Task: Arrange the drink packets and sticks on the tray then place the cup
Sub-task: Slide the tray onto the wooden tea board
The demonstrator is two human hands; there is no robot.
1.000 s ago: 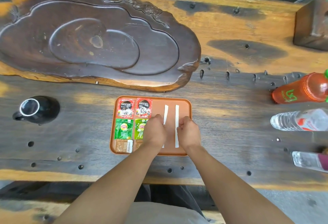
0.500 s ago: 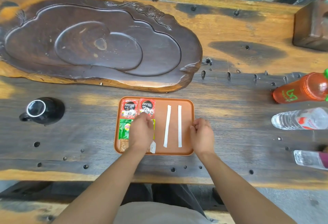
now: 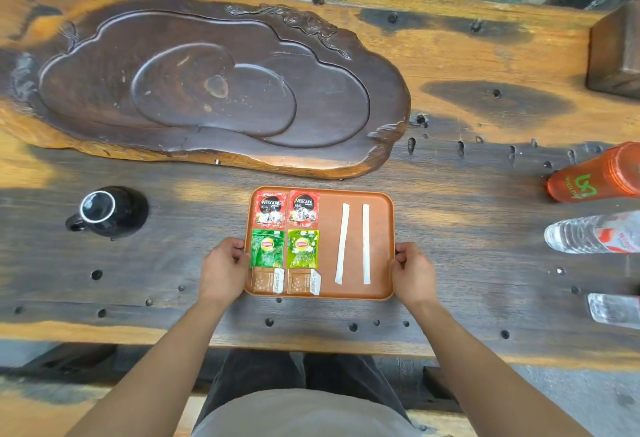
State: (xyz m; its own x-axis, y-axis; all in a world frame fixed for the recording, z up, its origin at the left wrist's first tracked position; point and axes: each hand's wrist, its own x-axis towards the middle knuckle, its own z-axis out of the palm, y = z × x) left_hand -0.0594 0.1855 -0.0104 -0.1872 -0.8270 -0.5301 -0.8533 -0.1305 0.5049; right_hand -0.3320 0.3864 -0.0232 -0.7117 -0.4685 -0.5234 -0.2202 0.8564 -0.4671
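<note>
An orange tray [image 3: 381, 294] lies on the wooden table in front of me. Its left half holds two red coffee packets [image 3: 286, 209], two green tea packets [image 3: 284, 248] and two brown packets [image 3: 286, 281], in three rows. Two white sticks [image 3: 354, 243] lie side by side on its right half. My left hand [image 3: 223, 270] grips the tray's left edge and my right hand [image 3: 414, 273] grips its right edge. A black cup [image 3: 107, 212] stands on the table, well to the left of the tray.
A large dark carved wooden slab [image 3: 207, 90] lies behind the tray. At the right edge lie an orange bottle [image 3: 595, 178] and two clear plastic bottles [image 3: 592, 232]. A dark wooden block [image 3: 614, 52] sits at the far right. The table's front edge is near my body.
Both hands have left the sticks and packets and moved outward to the tray's left and right edges. The brown packets, covered before, are now in view.
</note>
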